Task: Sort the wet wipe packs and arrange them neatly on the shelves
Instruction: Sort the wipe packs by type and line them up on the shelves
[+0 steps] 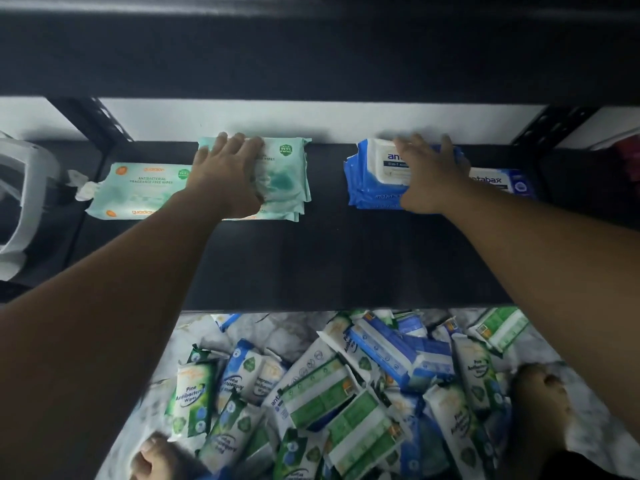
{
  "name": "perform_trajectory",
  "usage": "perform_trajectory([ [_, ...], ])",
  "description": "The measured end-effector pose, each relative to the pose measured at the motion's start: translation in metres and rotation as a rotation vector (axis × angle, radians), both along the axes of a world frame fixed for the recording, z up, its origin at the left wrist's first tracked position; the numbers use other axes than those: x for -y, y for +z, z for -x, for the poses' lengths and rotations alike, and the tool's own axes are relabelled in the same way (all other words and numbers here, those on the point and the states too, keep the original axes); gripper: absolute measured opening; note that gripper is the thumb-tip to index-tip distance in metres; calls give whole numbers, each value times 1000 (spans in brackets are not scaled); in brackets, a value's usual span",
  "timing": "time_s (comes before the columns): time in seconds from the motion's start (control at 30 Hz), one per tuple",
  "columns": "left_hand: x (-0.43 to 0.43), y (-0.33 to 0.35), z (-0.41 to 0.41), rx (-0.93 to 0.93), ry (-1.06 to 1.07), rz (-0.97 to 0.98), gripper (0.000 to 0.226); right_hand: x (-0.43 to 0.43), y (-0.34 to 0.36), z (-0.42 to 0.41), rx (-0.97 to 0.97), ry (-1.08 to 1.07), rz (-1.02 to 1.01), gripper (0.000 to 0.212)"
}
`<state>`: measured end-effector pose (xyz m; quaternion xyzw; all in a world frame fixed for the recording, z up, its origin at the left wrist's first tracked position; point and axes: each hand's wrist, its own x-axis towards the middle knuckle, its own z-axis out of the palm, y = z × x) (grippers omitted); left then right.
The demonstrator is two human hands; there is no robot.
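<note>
On the dark shelf [346,258], my left hand [225,171] lies flat with straight fingers on a stack of pale teal wipe packs [287,181]. A single teal pack [138,192] lies just left of that stack. My right hand [429,174] rests with spread fingers on a stack of blue wipe packs [374,174]. Another blue pack [498,183] shows to the right, partly hidden by my wrist. Below the shelf, a loose heap of green, white and blue wipe packs [346,393] covers the marbled floor.
A white plastic object [20,202] stands at the shelf's far left. Black perforated uprights [104,119] frame the shelf at both back corners, with a white wall behind. Something red [628,157] sits at the far right. My bare feet [540,400] stand beside the heap.
</note>
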<state>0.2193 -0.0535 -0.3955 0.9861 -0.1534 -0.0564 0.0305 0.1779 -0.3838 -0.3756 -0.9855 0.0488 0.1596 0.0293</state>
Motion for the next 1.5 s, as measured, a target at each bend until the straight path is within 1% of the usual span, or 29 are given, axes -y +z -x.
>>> perform_trajectory([
  [0.07, 6, 0, 22, 21, 103, 55, 103, -9, -2, 22, 75, -100, -62, 117],
  [0.13, 13, -3, 59, 92, 169, 195, 104, -18, -8, 59, 181, -170, -120, 116],
  [0.17, 16, -6, 82, 138, 180, 283, 100, -22, -13, 81, 230, -183, -146, 113],
  [0.23, 21, -15, 131, 239, 209, 446, 84, -31, -22, 132, 305, -190, -172, 108],
  [0.27, 23, -23, 155, 272, 244, 498, 75, -34, -27, 157, 311, -193, -174, 105],
  [0.3, 24, -30, 179, 268, 286, 526, 69, -37, -33, 181, 286, -195, -169, 101],
  [0.37, 23, -45, 225, 155, 346, 542, 61, -41, -47, 224, 187, -187, -153, 84],
  [0.43, 21, -58, 265, 0, 352, 536, 56, -45, -55, 258, 92, -187, -158, 55],
  [0.5, 19, -65, 295, -173, 366, 518, 56, -49, -59, 287, 21, -220, -194, 28],
  [0.53, 19, -66, 307, -260, 385, 503, 58, -49, -60, 300, 8, -236, -227, 22],
  [0.6, 22, -65, 325, -410, 389, 493, 61, -47, -64, 325, 1, -241, -302, 26],
  [0.63, 23, -63, 332, -476, 376, 483, 64, -44, -66, 337, -23, -236, -303, 30],
  [0.7, 27, -58, 342, -571, 343, 401, 67, -38, -68, 356, -130, -205, -205, 41],
  [0.73, 28, -57, 344, -580, 324, 360, 67, -35, -67, 362, -180, -200, -161, 47],
  [0.8, 30, -57, 346, -557, 296, 337, 65, -27, -61, 367, -224, -231, -118, 47],
  [0.9, 29, -62, 340, -565, 300, 341, 62, -24, -58, 357, -217, -343, -116, 46],
  [1.0, 30, -75, 328, -617, 329, 388, 57, -24, -59, 343, -197, -464, -104, 44],
  [1.07, 32, -83, 322, -643, 340, 399, 61, -22, -59, 335, -265, -462, -47, 48],
  [1.1, 33, -87, 319, -655, 358, 399, 61, -22, -60, 331, -296, -444, -16, 47],
  [1.17, 36, -96, 312, -629, 405, 371, 57, -22, -65, 325, -324, -421, 16, 42],
  [1.23, 40, -102, 304, -604, 388, 350, 61, -25, -71, 319, -336, -438, 21, 43],
  [1.3, 45, -107, 297, -629, 368, 347, 53, -29, -79, 316, -390, -493, 20, 51],
  [1.33, 45, -110, 295, -635, 382, 353, 48, -30, -83, 315, -420, -539, 11, 63],
  [1.4, 50, -110, 291, -654, 397, 342, 44, -31, -85, 315, -433, -661, -23, 86],
  [1.47, 51, -112, 288, -680, 393, 308, 44, -30, -86, 315, -436, -784, -87, 91],
  [1.5, 52, -114, 288, -716, 418, 317, 48, -28, -90, 311, -443, -872, -154, 92],
])
